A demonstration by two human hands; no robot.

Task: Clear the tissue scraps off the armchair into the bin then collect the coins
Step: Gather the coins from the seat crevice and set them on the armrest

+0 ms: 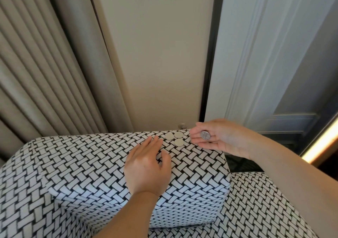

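Observation:
The armchair (91, 164) is covered in a black-and-white woven pattern. Three pale coins (175, 138) lie close together on top of its back, near the far edge. My left hand (148, 166) rests flat on the fabric, fingertips just left of the coins. My right hand (215, 139) is held palm up at the chair's far right corner, with a silver coin (205, 135) lying on its slightly curled fingers. No tissue scraps or bin are in view.
Beige curtains (45, 63) hang at the left behind the chair. A cream panel (155, 54) and a white moulded wall (265, 54) stand behind it. A small round knob (182, 126) sits just beyond the chair's back edge. A lit strip (320, 146) glows at the right.

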